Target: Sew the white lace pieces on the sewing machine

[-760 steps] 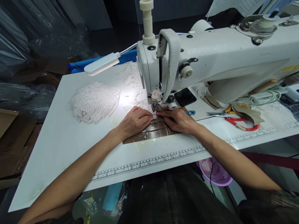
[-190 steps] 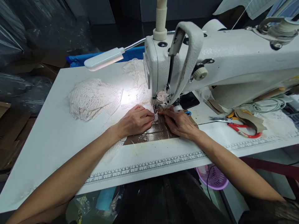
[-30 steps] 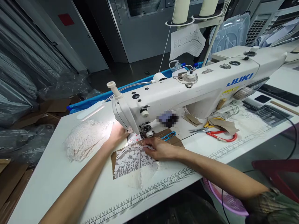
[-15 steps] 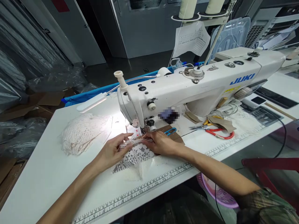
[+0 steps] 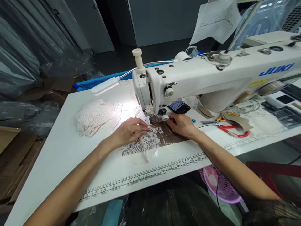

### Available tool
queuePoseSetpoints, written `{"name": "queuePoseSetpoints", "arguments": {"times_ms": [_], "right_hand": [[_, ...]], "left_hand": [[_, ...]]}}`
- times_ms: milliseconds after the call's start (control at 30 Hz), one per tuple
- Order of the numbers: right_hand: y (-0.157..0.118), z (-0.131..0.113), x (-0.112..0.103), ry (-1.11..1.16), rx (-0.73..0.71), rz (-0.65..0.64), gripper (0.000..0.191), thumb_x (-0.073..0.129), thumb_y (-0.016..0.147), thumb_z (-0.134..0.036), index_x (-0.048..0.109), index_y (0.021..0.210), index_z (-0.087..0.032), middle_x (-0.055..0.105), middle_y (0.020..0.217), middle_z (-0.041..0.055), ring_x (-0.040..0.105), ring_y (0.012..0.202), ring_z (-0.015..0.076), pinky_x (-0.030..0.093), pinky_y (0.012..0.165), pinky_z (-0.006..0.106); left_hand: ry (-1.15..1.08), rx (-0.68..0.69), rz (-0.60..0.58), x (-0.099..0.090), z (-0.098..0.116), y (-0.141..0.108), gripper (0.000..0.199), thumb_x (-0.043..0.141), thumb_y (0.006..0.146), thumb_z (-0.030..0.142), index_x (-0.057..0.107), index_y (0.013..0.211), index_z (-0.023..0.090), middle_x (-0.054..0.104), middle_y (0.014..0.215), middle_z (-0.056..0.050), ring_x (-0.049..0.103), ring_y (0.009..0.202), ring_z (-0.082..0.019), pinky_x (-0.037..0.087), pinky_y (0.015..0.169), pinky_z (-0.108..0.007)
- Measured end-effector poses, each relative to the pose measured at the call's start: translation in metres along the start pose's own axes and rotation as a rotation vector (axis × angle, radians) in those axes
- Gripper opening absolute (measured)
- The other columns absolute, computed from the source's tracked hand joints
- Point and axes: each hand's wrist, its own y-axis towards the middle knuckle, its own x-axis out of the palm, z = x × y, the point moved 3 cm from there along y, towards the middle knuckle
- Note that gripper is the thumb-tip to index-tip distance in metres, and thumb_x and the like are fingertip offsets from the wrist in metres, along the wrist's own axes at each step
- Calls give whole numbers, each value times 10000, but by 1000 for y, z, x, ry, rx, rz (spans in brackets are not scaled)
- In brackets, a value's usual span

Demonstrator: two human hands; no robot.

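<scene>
My left hand point(image 5: 130, 131) lies left of the presser foot, its fingers closed over the white lace point(image 5: 141, 147) and a narrow dotted lace edging point(image 5: 156, 129). The lace spreads below the needle area of the white sewing machine point(image 5: 188, 83). Right of the foot, my right hand point(image 5: 182, 125) is closed, thumb and fingertips together beside the machine's foot. Whatever it may pinch is hidden. Behind that hand, the blue end of the thread snips point(image 5: 193, 121) peeks out; the rest is covered. A brown plate point(image 5: 170, 138) shows under both hands.
A pile of white lace point(image 5: 96, 117) sits at the left under a lamp point(image 5: 105, 85). Red-handled scissors point(image 5: 232, 130) and a phone point(image 5: 180, 106) lie right of the needle. A ruler strip point(image 5: 145, 174) runs along the front edge. Below stands a pink basket point(image 5: 221, 185).
My right hand has let go of the lace edging and moved right, over the thread snips. My left hand stays on the lace. The view has shifted, bringing the machine closer.
</scene>
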Motion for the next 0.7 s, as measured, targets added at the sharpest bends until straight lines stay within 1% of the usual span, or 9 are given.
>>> {"name": "queuePoseSetpoints", "arguments": {"times_ms": [100, 267, 333, 433, 500, 567, 633, 700], "right_hand": [[-1, 2, 1, -15, 22, 38, 297, 434, 928, -397, 581, 758, -203, 575, 628, 23, 478, 570, 162, 221, 538, 287], [-3, -1, 2, -69, -11, 50, 301, 426, 934, -386, 587, 767, -193, 600, 664, 43, 506, 596, 169, 214, 541, 296], [-4, -3, 3, -59, -52, 65, 300, 421, 938, -368, 597, 777, -185, 607, 694, 53, 513, 619, 171, 232, 550, 297], [-7, -8, 5, 33, -171, 90, 285, 430, 937, -345, 646, 868, -172, 624, 812, 70, 535, 696, 176, 294, 586, 296], [-11, -15, 7, 131, -286, 77, 285, 466, 923, -359, 667, 1013, -179, 628, 937, 79, 559, 793, 189, 367, 661, 301], [-15, -25, 9, 215, -402, 26, 334, 519, 899, -398, 652, 1128, -194, 619, 1042, 86, 563, 924, 215, 415, 793, 332], [-20, -34, 13, 249, -480, -30, 373, 566, 873, -440, 655, 1133, -188, 614, 1103, 98, 536, 1034, 247, 407, 906, 380], [-22, -40, 17, 255, -502, -56, 339, 569, 878, -427, 675, 1070, -168, 616, 1123, 114, 516, 1078, 266, 395, 947, 412]], "left_hand": [[-94, 41, -33, 12, -5, 6, 193, 575, 922, 331, 711, 1018, 235, 672, 986, -52, 626, 910, -155, 539, 797, -316], [-146, -54, -48, 22, -13, 13, 203, 589, 908, 342, 716, 1024, 234, 628, 945, -51, 610, 823, -139, 543, 702, -280], [-152, -59, -44, 23, -14, 15, 187, 592, 905, 332, 726, 980, 224, 618, 901, -46, 603, 804, -139, 535, 694, -278], [-91, 1, 12, 25, -11, 17, 203, 570, 916, 330, 720, 889, 196, 616, 893, -56, 591, 829, -158, 519, 724, -304], [-18, 35, 29, 28, -7, 17, 241, 516, 943, 320, 691, 850, 183, 627, 932, -66, 582, 878, -173, 498, 774, -335], [30, 38, 19, 30, -1, 16, 267, 447, 971, 299, 650, 851, 174, 641, 924, -63, 577, 877, -173, 470, 810, -355], [38, 8, 22, 30, 5, 15, 274, 397, 987, 287, 615, 872, 167, 648, 862, -48, 573, 822, -162, 452, 816, -362], [25, -32, 36, 25, 9, 13, 280, 377, 992, 296, 598, 885, 161, 646, 812, -40, 568, 771, -155, 448, 795, -359]]}}
